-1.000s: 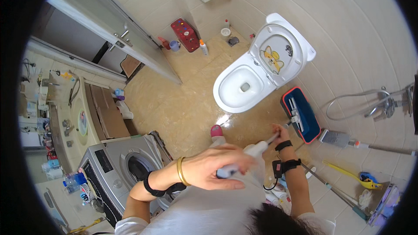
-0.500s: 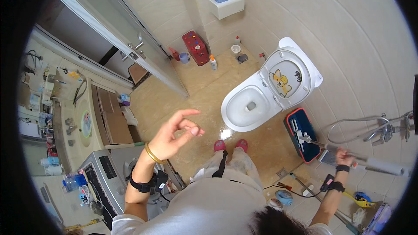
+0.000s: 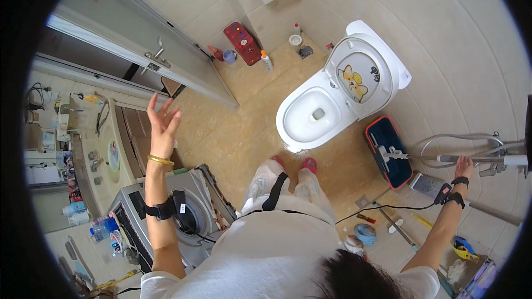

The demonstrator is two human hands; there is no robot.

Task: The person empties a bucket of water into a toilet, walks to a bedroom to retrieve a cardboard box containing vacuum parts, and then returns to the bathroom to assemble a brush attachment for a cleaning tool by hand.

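My right hand point(image 3: 464, 167), at the right, is closed around the pole of a flat mop point(image 3: 424, 157). The pole runs from the right wall to the mop's white head, which sits at a dark blue bucket point(image 3: 402, 171) with an orange-red rim. Out to the left, my left hand point(image 3: 163, 127) is raised in the air, fingers apart and holding nothing. A gold bracelet point(image 3: 160, 160) circles that wrist. Ahead of me stands a white toilet point(image 3: 286, 116) with its lid up, just left of the bucket.
A front-loading washing machine point(image 3: 191, 216) stands at the left, below a sink counter point(image 3: 130, 174). The door point(image 3: 183, 58) stands open beyond it. A red box point(image 3: 242, 43) and a white bottle point(image 3: 267, 62) are by the far wall. A shower hose point(image 3: 424, 149) hangs at the right.
My left hand has swung left and forward, its fingers spreading. My right hand has moved right and farther away, still gripping the mop pole, which now lies more level across the view.
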